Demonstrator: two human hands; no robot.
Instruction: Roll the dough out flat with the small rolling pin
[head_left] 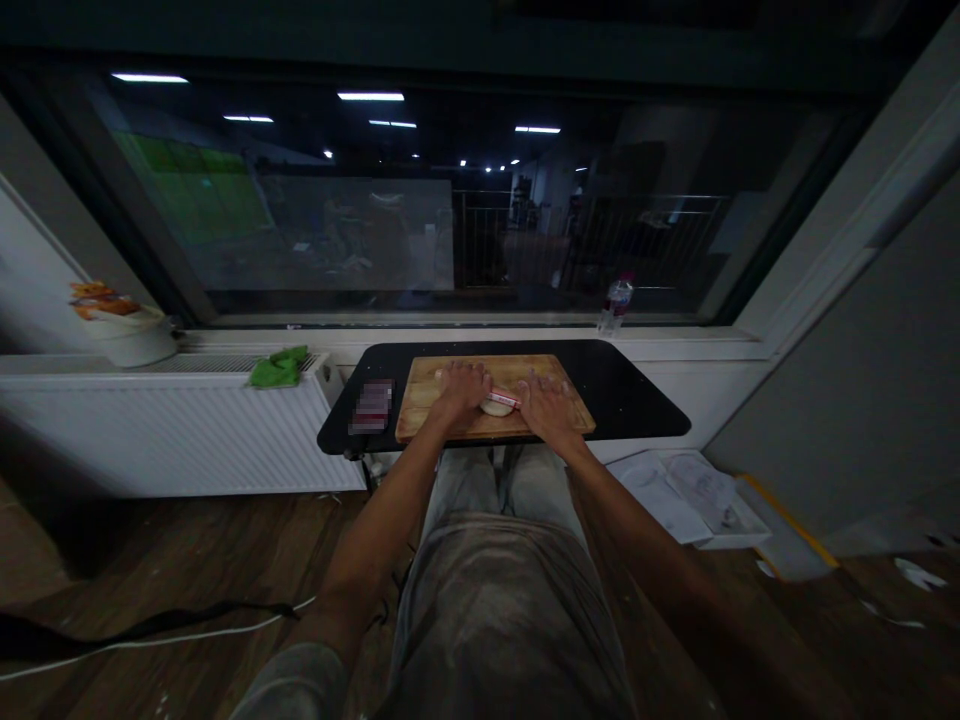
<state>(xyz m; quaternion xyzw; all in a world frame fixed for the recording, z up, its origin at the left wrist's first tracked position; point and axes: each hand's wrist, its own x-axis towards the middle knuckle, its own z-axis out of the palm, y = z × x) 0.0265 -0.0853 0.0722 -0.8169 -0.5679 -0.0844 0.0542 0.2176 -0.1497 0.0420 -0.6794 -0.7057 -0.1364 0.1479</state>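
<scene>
A wooden cutting board (420, 420) lies on a small black table, straight in front of me. Across it runs a thin rolling pin (504, 398), its middle wrapped with a red and white label. Beneath the pin, a flattened round of pale dough (496, 408) shows between my hands. My left hand (463, 386) presses on the pin's left part, fingers stretched forward. On the right part rests my right hand (547, 402), its fingers spread and lying over the pin. My palms hide both ends of the pin and some of the dough.
Left of the board, a blurred phone-like item (373, 406) lies on the black table (637, 405). A green cloth (279, 367) and a white pot (133, 335) sit on the radiator (187, 430). A bottle (616, 305) stands on the sill. A white box (690, 500) is on the floor.
</scene>
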